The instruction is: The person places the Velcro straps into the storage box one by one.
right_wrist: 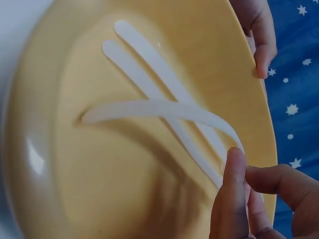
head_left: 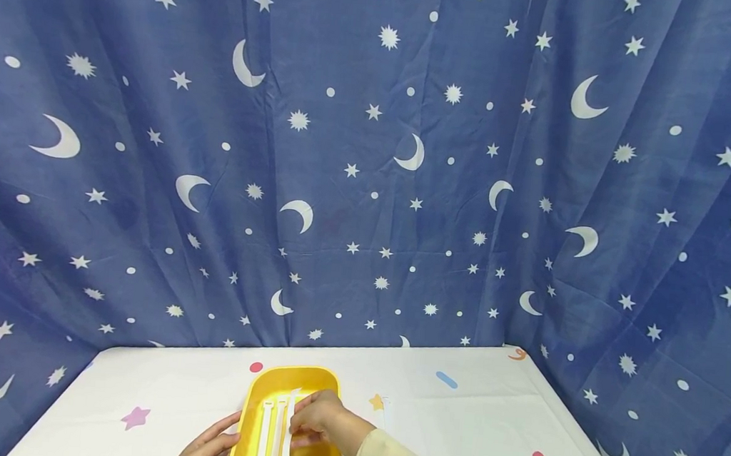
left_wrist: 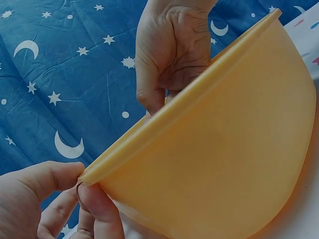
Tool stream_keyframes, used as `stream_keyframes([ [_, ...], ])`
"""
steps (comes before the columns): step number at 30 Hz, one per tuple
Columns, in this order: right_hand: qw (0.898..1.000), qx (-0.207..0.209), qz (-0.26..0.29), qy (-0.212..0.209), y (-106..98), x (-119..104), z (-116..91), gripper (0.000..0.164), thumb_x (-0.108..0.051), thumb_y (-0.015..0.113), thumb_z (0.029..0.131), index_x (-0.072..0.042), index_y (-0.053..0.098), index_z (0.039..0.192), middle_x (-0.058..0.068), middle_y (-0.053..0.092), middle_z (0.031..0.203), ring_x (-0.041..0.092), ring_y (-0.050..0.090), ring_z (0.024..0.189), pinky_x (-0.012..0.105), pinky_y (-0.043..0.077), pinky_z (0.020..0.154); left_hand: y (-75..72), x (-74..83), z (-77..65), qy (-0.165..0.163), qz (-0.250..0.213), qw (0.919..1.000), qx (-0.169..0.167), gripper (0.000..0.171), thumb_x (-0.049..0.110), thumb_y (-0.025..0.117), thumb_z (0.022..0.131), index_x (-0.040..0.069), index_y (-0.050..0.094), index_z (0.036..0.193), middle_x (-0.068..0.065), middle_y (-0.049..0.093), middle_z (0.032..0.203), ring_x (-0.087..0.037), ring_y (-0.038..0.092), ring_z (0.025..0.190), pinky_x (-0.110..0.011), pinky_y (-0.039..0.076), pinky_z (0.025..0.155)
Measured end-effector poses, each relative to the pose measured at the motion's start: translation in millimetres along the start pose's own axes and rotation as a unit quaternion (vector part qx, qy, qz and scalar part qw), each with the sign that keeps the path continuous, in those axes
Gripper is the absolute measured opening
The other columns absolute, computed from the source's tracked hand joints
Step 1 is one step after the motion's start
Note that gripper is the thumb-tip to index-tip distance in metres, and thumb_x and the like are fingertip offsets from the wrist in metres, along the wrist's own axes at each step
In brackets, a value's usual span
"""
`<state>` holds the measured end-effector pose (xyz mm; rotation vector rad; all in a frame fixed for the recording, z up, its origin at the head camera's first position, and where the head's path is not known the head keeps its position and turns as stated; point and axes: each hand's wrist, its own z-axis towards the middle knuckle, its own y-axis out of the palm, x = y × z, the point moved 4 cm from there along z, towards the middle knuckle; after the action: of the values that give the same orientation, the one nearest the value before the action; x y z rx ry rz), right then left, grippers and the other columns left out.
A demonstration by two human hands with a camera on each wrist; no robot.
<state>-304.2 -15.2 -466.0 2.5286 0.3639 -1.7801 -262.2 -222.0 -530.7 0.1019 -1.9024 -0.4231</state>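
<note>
A yellow plastic tub (head_left: 298, 369) stands on the table near its front edge. My left hand (head_left: 209, 448) pinches the tub's left rim between thumb and fingers, as the left wrist view shows. Inside the tub, my right hand (head_left: 319, 419) pinches one white strap (right_wrist: 149, 107) near its end. That strap bows upward, and its far rounded end meets the tub's floor. Two similar white straps (right_wrist: 154, 62) lie side by side on the floor of the tub, to the left of the right hand. In the head view their upper ends show a small loop-like head.
A white cloth (head_left: 466, 422) printed with colored shapes covers the table. Blue curtains (head_left: 336, 276) with moons and stars hang behind the table and at both sides. A thin pale strip (head_left: 386, 414) lies on the cloth right of the tub.
</note>
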Motion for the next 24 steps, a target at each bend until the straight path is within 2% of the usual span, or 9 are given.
stream_keyframes([
  [14, 0.999, 0.013, -0.033, 0.002, 5.9, 7.5, 0.0, 0.026, 0.028, 0.064, 0.068, 0.006, 0.062, 0.081, 0.006, 0.051, 0.069, 0.014, 0.057, 0.056, 0.041, 0.061, 0.064, 0.3, -0.2, -1.2, -0.001, -0.009, 0.9999, -0.012, 0.059, 0.025, 0.068, 0.093, 0.009, 0.046, 0.146, -0.002, 0.070, 0.099, -0.018, 0.067, 0.096, -0.038, 0.057, 0.087],
  [24, 0.998, 0.020, -0.056, 0.001, 7.4, 9.9, 2.9, 0.028, 0.029, 0.066, 0.067, 0.002, 0.058, 0.071, 0.009, 0.051, 0.067, 0.023, 0.066, 0.058, 0.041, 0.060, 0.061, 0.1, -0.1, -1.7, 0.003, -0.006, 0.9999, -0.010, 0.057, 0.026, 0.068, 0.093, 0.010, 0.049, 0.145, -0.002, 0.070, 0.101, -0.018, 0.067, 0.097, -0.038, 0.057, 0.087],
])
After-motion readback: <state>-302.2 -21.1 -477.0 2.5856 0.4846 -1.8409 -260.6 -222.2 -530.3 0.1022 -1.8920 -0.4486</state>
